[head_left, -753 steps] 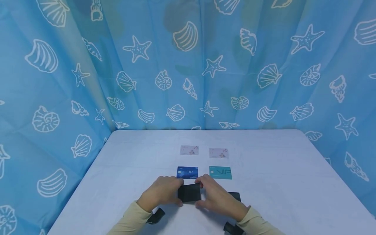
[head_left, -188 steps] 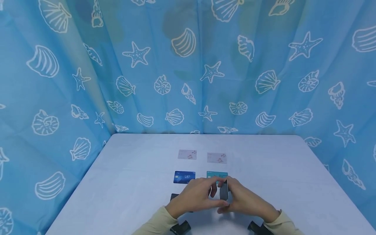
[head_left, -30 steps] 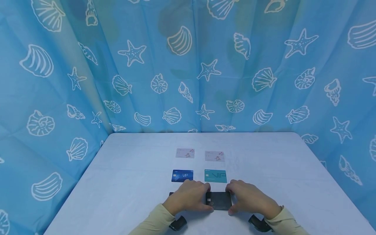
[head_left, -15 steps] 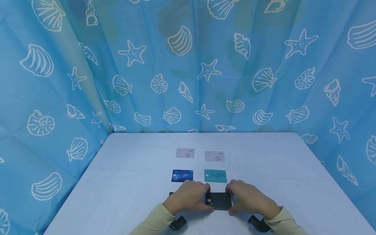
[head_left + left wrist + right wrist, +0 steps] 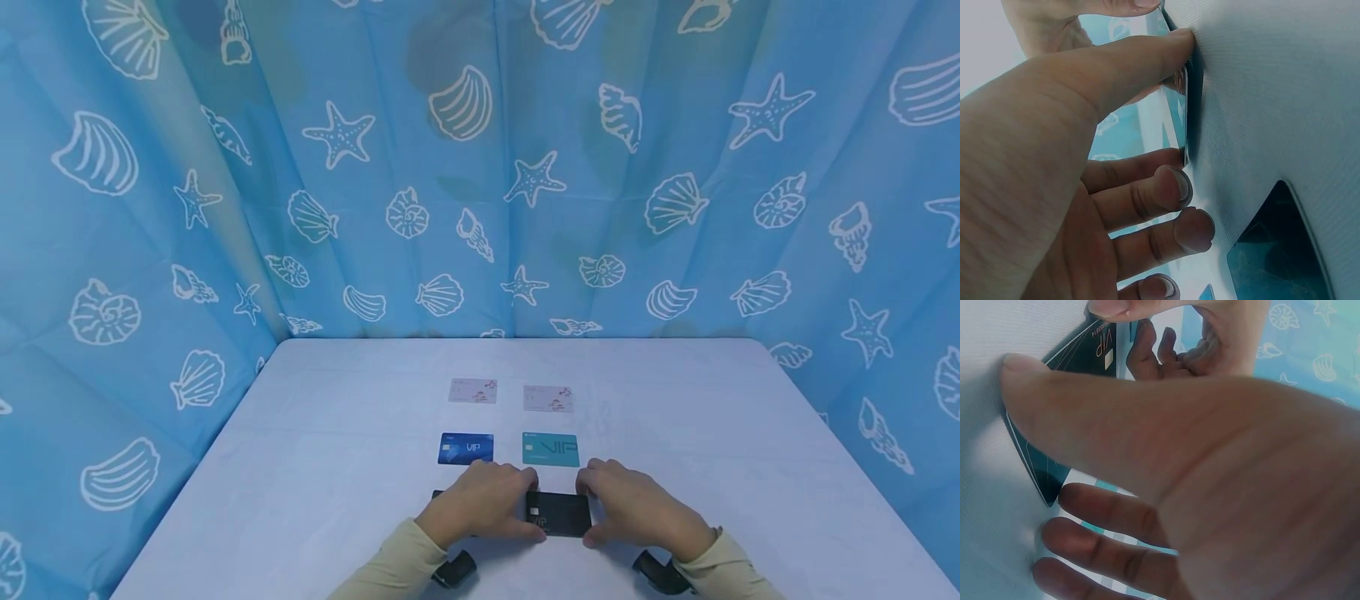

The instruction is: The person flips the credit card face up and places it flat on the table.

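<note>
A black VIP card (image 5: 558, 517) with a chip lies low at the table's front, its long side running left to right. My left hand (image 5: 483, 504) pinches the card's left end between thumb and index finger. At the opposite end, my right hand (image 5: 641, 508) holds it likewise. In the right wrist view the black card (image 5: 1107, 347) shows its lettering, with the thumb across its middle. Seen edge-on in the left wrist view, the card (image 5: 1186, 119) is close to the cloth. A second dark card (image 5: 1282, 250) rests there, mostly hidden by my left hand in the head view.
Behind the hands lie a blue VIP card (image 5: 466, 448) and a teal VIP card (image 5: 551, 449). Farther back are two pale patterned cards (image 5: 472, 391). A white cloth covers the table (image 5: 337, 433); a blue shell-print curtain (image 5: 360, 208) hangs around it.
Some seconds ago both hands held a dark card upright; now the black card is low and face up. Over the last second it tips slightly flatter and looks darker, while the hands barely move.
</note>
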`<action>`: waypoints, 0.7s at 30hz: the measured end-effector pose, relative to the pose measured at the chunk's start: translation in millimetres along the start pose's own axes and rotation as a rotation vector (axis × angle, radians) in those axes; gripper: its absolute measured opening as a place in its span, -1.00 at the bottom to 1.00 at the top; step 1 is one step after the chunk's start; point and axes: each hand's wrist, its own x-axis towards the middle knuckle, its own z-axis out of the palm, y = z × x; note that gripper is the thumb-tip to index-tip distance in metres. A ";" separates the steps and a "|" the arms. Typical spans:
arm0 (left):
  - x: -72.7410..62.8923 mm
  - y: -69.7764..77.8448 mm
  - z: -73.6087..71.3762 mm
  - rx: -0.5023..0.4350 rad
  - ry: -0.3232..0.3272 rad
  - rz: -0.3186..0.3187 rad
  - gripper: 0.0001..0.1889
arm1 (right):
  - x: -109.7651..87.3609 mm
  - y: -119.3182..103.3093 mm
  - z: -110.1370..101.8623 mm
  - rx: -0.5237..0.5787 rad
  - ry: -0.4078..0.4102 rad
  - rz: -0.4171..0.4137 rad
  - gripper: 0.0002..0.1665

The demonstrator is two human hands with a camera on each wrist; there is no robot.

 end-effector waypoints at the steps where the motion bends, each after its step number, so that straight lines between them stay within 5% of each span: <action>1: -0.1 0.0 0.1 -0.003 -0.001 -0.001 -0.41 | -0.2 -0.1 0.2 0.000 0.002 -0.002 -0.35; 21: -2.3 -0.1 -0.6 -0.029 -0.018 -0.022 -0.40 | 3.5 -0.4 2.7 0.007 0.000 0.006 -0.39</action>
